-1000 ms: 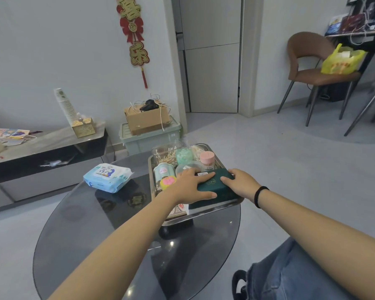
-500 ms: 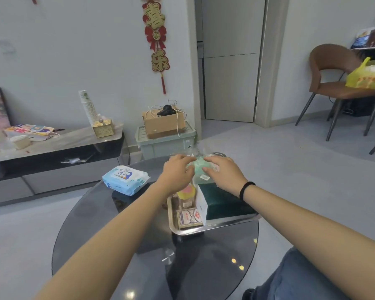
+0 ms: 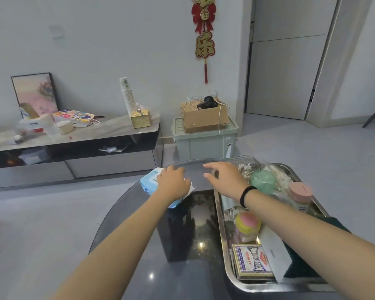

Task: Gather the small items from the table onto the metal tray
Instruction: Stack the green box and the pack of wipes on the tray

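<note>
A blue wipes pack [image 3: 148,182] lies on the dark glass table [image 3: 182,239], left of the metal tray [image 3: 220,226]. My left hand [image 3: 173,184] lies over the pack with its fingers curled round the far edge. My right hand [image 3: 225,177] hovers with spread fingers between the pack and the tray, holding nothing. In the tray are a green ball [image 3: 263,181], a pink-lidded jar [image 3: 301,194], a yellow-and-pink ball [image 3: 248,221], a playing-card box [image 3: 253,264], a dark green box [image 3: 299,271] and a clear tub of swabs [image 3: 246,167]. My right forearm hides part of the tray.
A low TV cabinet [image 3: 74,139] with clutter stands along the wall at the left. Behind the table, a green storage bin [image 3: 204,141] carries a cardboard box [image 3: 204,118]. The table's rounded edge runs close to the pack on the left.
Both hands left the green ball in the tray and moved left. My left hand came down on the wipes pack; my right hand followed, empty. The view turned left and closer.
</note>
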A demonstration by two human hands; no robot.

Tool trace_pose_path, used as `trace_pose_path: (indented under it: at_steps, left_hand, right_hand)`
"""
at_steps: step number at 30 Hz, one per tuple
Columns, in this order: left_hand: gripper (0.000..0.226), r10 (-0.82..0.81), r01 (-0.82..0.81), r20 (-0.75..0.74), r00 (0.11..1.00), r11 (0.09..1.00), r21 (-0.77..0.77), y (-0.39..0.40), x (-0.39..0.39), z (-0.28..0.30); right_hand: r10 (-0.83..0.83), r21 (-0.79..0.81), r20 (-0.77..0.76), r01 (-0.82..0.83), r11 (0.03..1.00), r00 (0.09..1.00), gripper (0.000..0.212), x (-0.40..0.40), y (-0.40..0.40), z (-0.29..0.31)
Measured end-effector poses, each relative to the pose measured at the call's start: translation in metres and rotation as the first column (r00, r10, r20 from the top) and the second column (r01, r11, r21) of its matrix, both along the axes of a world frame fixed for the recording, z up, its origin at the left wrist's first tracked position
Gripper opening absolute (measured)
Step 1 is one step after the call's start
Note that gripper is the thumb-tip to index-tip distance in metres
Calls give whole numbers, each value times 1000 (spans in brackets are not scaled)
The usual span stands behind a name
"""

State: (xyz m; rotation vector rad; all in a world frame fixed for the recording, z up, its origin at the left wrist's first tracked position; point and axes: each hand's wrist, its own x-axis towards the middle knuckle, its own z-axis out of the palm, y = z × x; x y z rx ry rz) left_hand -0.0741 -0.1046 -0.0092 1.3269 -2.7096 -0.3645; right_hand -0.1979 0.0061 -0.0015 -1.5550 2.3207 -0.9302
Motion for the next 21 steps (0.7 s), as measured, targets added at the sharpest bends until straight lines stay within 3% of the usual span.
trace_pose_path:
  at_steps: [3, 6, 10, 17, 19, 21]
  left_hand:
    - [75, 51, -86, 219, 974, 985, 152, -16, 0, -20]
    - [91, 41, -87, 264, 964, 983, 162, -23, -4, -40]
    - [63, 32, -45, 145, 989, 996, 83, -27, -2, -46]
    - [41, -33, 74, -217, 976, 980, 185, 1, 30, -8]
    - [39, -95, 145, -280, 955, 976, 163, 20, 38, 8]
    - [41, -184, 225, -306, 934, 968, 106, 43, 47, 27]
  right_hand:
    - [19, 67, -51, -16, 998, 999, 39, -1, -14, -12]
    - [26, 110, -44, -21, 994, 999, 38, -3, -19, -19]
    - [6, 132, 23, -9, 991, 1000, 36, -6, -16, -21]
    - [30, 80, 196, -47, 996, 980, 36, 5, -7, -4]
    - [20, 87, 347, -53, 995, 938, 38, 11, -1, 3]
    - [-3, 73, 592, -50, 996, 806, 38, 23, 10, 12]
